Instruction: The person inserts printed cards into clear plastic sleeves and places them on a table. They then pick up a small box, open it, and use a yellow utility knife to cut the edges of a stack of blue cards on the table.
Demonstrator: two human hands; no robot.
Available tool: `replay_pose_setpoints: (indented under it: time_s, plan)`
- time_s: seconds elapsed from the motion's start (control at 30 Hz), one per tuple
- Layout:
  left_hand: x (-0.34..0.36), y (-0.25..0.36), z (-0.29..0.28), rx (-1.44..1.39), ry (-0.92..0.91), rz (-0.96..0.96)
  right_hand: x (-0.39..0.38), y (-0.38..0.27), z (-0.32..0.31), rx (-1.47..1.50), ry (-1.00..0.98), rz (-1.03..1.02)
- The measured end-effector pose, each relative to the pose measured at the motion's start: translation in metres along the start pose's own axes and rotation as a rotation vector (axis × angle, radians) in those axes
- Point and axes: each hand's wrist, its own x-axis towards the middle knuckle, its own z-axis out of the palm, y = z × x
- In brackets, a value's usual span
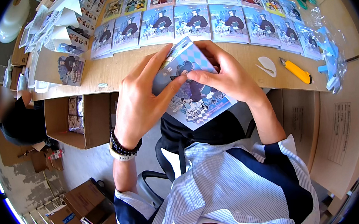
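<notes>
Both hands (138,90) (229,75) hold a blue packet (196,94) with seemingly stylised lettering (211,102).

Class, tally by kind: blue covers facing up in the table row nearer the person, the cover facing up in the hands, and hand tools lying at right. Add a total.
Blue rectangular illustrated covers, nearer row: 8
Blue-and-white rectangular illustrated cover, held by left hand and right hand: 1
Yellow-bodied utility knife: 1
White rounded flat tool: 1
Total: 11

Printed packet (198,94) blue and lilac, with pale-blue checks above and dark-and-white checks below; utility knife (297,72) yellow; shirt (211,179) white, finely striped, panelled navy; beaded bracelet (125,148) black; bench (101,72) tan.
</notes>
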Motion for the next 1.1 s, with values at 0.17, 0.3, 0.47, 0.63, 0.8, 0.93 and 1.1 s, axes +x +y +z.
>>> replay_pose_setpoints:
  time_s: [0.17, 0.3, 0.47, 0.63, 0.8, 0.93, 1.1]
  plan:
    - [-0.002, 0.001, 0.001, 0.239, -0.114, 0.083, -0.005, 0.001, -0.017, -0.195, -0.108, -0.056]
    - [-0.003, -0.003, 0.008, 0.212, -0.119, 0.105, -0.009, -0.003, -0.019, -0.199, -0.103, -0.038]
    - [0.003, -0.007, 0.005, 0.064, -0.190, 0.040, -0.006, -0.004, -0.020, -0.321, -0.083, -0.117]
    - [0.003, -0.010, 0.018, -0.075, -0.046, 0.120, -0.017, -0.025, 0.008, -0.677, -0.023, -0.233]
    - [0.005, -0.016, 0.032, -0.153, 0.161, 0.124, -0.023, -0.034, 0.012, -0.826, -0.020, -0.307]
    - [0.004, -0.014, 0.032, -0.116, 0.191, 0.149, -0.026, -0.036, 0.010, -0.847, -0.014, -0.385]
    - [0.007, -0.012, 0.029, -0.162, 0.158, 0.134, -0.022, -0.029, 0.006, -0.848, -0.039, -0.416]
